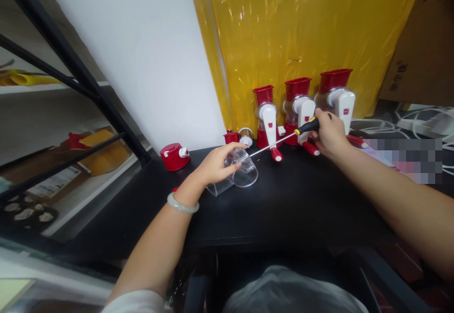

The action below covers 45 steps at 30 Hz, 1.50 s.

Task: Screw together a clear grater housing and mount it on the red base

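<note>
The left hand [220,162] covers part of the clear plastic housing [241,176]; the right hand [329,131] hides some of the screwdriver handle [308,125]. The cardboard box's [407,62] print is blurred.

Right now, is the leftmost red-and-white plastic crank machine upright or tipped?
That machine is upright: its flared red hopper tops it, and its red base stands on the black tabletop.

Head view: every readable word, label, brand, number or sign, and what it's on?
Nothing reads for certain.
Large cardboard box, right: dark printed characters, sideways, too blurred.
Shelf carton, left: white label, print too blurred.
Three white crank arms: red emblem on each, too small.
Screwdriver and clear plastic part: no text visible.
</note>
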Available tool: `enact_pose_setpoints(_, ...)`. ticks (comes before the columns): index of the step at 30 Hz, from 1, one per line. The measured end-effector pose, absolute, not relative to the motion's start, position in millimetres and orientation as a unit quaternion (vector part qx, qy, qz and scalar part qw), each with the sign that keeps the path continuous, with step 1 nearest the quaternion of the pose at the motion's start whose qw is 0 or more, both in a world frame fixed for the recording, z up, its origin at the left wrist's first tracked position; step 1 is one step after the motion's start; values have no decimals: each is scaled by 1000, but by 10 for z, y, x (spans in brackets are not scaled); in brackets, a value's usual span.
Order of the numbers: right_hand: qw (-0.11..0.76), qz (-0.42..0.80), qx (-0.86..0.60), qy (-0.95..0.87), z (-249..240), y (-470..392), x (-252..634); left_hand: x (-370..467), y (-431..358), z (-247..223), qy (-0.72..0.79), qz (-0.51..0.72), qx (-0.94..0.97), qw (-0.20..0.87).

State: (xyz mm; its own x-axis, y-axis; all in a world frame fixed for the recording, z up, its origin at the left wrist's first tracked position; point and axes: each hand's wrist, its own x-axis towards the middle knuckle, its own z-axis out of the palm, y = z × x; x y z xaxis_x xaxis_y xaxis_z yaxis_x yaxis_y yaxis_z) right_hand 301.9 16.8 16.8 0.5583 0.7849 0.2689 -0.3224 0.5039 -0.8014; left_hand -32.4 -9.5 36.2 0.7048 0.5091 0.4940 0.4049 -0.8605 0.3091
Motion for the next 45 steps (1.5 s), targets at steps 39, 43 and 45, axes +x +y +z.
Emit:
enact_pose_setpoints(39, 779, 325, -337, -417, 82, 261, 3129, -362, -20, 323, 240, 298, 914, 137)
enact_pose_setpoints(43, 772, 324, -345, -424, 90, 253, 3142, -365, -16, 317, 240, 298, 914, 135)
enact_pose_setpoints(45, 769, 347, -351, -406, 113, 249, 3152, -364, -17, 310, 245, 299, 912, 137)
